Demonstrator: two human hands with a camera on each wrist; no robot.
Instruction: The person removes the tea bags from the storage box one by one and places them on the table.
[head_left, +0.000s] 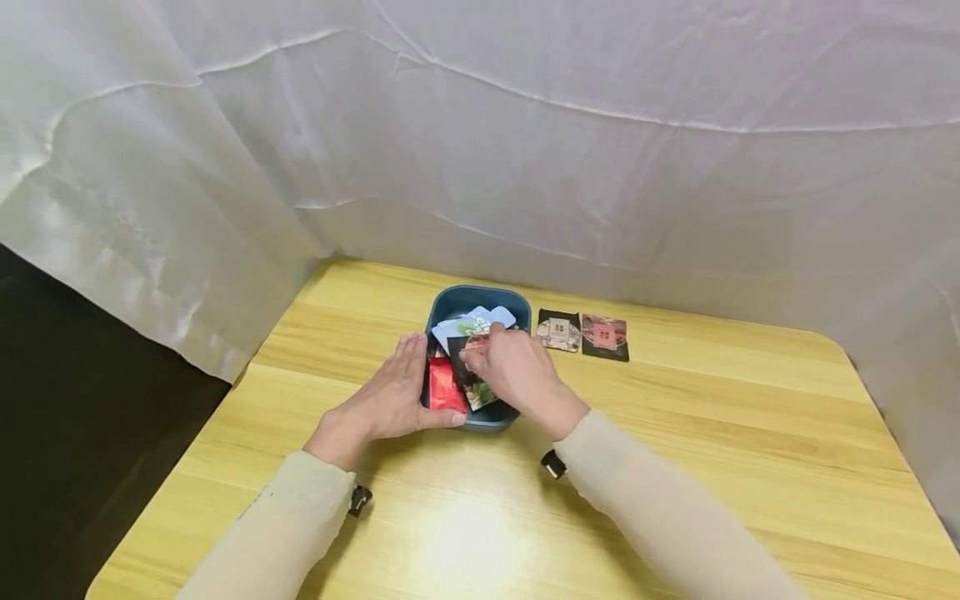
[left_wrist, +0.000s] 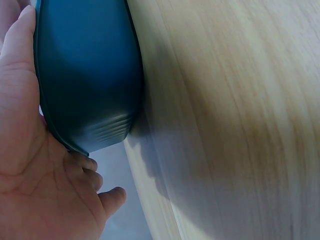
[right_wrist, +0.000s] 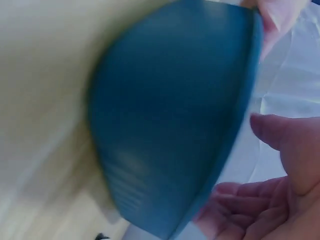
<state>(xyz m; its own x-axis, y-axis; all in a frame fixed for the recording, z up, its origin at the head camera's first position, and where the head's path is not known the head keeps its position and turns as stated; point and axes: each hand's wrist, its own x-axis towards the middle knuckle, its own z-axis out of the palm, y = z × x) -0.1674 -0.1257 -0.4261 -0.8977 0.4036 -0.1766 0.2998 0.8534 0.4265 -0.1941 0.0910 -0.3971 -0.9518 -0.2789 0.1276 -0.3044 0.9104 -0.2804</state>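
Two hands at blue tub w/ packets; labels unreadable.

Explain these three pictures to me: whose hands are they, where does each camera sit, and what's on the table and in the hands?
No machine here: a person's two bare hands, filmed by a head camera and one camera on each wrist. On the wooden table stands a teal tub full of small packets. The left hand lies flat against the tub's side. The right hand reaches in and pinches a dark packet beside a red packet. Two dark packets lie beside the tub. Both wrist views show mostly the tub's wall.
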